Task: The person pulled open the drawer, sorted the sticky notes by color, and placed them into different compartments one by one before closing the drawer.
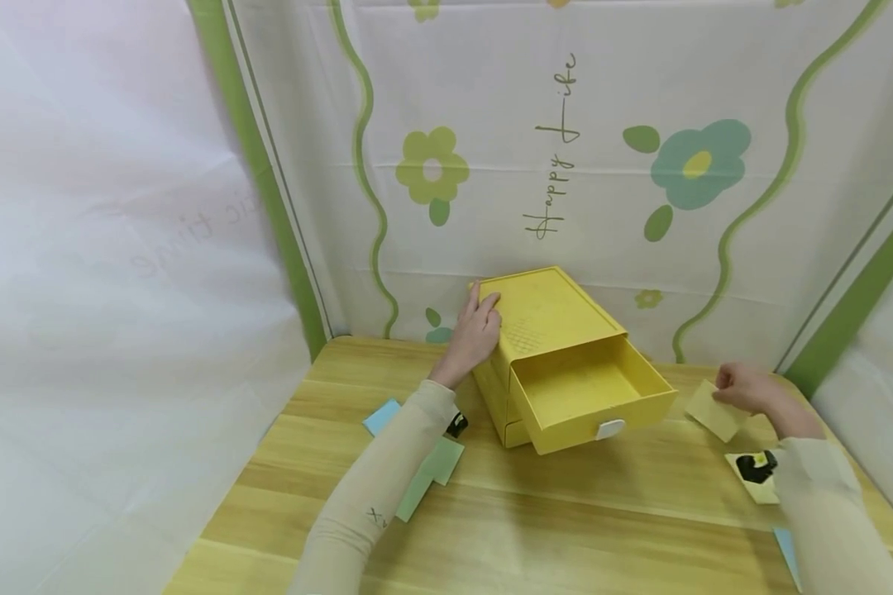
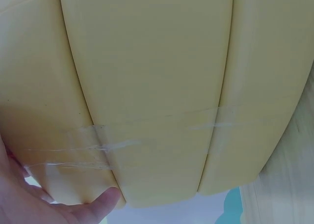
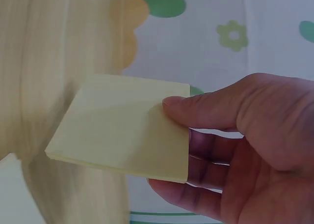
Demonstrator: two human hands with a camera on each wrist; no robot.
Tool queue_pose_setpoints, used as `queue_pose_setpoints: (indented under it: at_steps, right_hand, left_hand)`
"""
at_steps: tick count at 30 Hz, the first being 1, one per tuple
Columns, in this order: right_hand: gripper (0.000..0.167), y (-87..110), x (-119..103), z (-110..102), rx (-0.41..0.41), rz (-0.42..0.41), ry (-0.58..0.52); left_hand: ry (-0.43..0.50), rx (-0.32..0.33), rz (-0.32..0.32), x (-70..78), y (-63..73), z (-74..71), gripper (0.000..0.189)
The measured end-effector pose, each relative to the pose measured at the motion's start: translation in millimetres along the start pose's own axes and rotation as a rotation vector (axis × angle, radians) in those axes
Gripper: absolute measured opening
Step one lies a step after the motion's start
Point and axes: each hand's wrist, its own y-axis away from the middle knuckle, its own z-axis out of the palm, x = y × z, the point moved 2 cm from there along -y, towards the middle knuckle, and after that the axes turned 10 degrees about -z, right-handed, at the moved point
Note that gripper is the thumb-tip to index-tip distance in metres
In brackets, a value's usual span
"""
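A yellow drawer box [image 1: 558,310] stands on the wooden table with its upper drawer [image 1: 588,388] pulled out, bare inside, a white tab on its front. My left hand [image 1: 479,330] grips the box's upper left edge: fingers lie over the top, and in the left wrist view the thumb [image 2: 105,204] presses against the side panel [image 2: 152,86]. To the right of the box, my right hand [image 1: 747,388] pinches a pad of pale yellow sticky notes [image 3: 122,128], thumb on its upper face and fingers underneath. The pad is tilted above the table.
Left of the box lie a blue note [image 1: 381,417], green notes [image 1: 448,461] and a small black object [image 1: 457,426], partly behind my left sleeve. Near my right sleeve are a pale note bearing a black object [image 1: 755,468] and a blue note [image 1: 785,545]. A patterned curtain [image 1: 491,99] rises behind the table.
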Motion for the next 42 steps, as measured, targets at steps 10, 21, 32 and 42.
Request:
queue_pose_setpoints:
  at_steps: [10, 21, 32, 42]
  right_hand:
    - [0.012, 3.8, -36, -23, -0.008, -0.041, 0.064]
    - [0.014, 7.9, -58, -40, 0.08, -0.051, 0.153]
    - [0.012, 18.8, -104, -59, 0.217, -0.094, 0.257]
    - [0.004, 27.0, -146, -68, 0.404, -0.204, 0.332]
  left_hand:
    - [-0.004, 0.004, -0.013, 0.0, 0.7, -0.1, 0.054]
    - [0.005, 0.011, -0.006, -0.3, 1.4, 0.9, 0.053]
    - [0.011, 0.022, -0.002, -0.9, 0.7, 1.3, 0.052]
    - [0.024, 0.031, 0.009, -2.5, -0.9, 2.4, 0.054]
